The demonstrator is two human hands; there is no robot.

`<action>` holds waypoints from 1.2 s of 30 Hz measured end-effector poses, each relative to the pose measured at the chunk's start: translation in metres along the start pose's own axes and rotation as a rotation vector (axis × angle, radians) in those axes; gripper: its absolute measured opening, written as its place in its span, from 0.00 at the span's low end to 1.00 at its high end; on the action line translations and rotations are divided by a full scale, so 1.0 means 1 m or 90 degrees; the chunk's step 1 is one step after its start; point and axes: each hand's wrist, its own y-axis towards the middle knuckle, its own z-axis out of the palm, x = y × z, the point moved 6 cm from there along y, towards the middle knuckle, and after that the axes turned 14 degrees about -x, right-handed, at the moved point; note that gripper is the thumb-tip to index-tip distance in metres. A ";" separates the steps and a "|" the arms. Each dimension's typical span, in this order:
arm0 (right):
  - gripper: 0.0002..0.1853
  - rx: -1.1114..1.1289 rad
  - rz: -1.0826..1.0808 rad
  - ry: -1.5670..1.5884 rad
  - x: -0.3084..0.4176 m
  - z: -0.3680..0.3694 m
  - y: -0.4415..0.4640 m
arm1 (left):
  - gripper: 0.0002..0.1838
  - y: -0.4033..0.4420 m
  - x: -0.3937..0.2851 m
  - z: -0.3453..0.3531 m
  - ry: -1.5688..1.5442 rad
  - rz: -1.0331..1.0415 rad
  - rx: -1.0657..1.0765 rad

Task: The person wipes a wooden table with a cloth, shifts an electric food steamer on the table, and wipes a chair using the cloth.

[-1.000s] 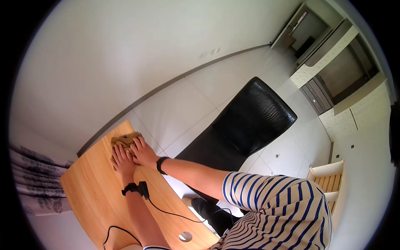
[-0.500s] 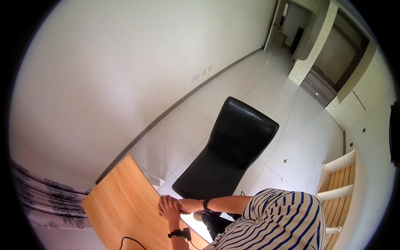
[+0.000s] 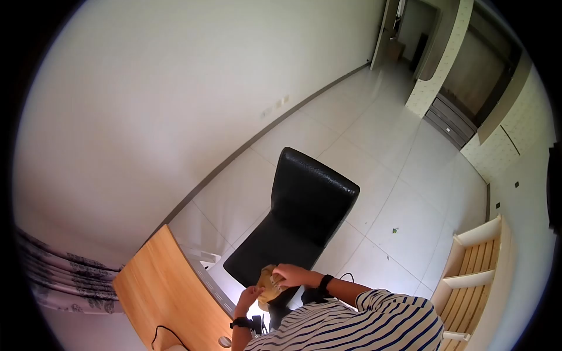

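A tan, cloth-like crumpled piece (image 3: 268,282) hangs between my two hands, beyond the desk's edge and in front of the chair seat. My left hand (image 3: 250,295) pinches its left side with the fingertips. My right hand (image 3: 291,275) has its fingers closed on the upper right part. I cannot tell whether the piece is a rag, a glove or a small bag. Dark bands circle both wrists, and a small black device with a cable sits by the left one.
The wooden desk (image 3: 167,281) stands at the left, with a black cable (image 3: 167,329) and a round grommet (image 3: 225,341) on it. A black chair (image 3: 293,213) faces it. A slatted wooden frame (image 3: 471,281) stands right. A small green bit (image 3: 395,230) lies on the tiles.
Both hands have moved right, off the desk's edge, taking the tan piece with them. They were stacked over it and are now apart, with it stretched between them. The view has shifted slightly.
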 end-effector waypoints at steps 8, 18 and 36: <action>0.23 -0.106 0.069 -0.021 -0.042 -0.056 -0.038 | 0.23 0.003 -0.108 0.027 0.060 0.238 -0.069; 0.18 -0.087 -0.039 -0.001 -0.047 -0.080 -0.056 | 0.17 -0.041 -0.149 0.040 0.020 0.262 -0.074; 0.12 0.252 -0.082 -0.045 0.035 0.001 -0.015 | 0.13 -0.158 -0.128 -0.029 -0.035 0.101 -0.221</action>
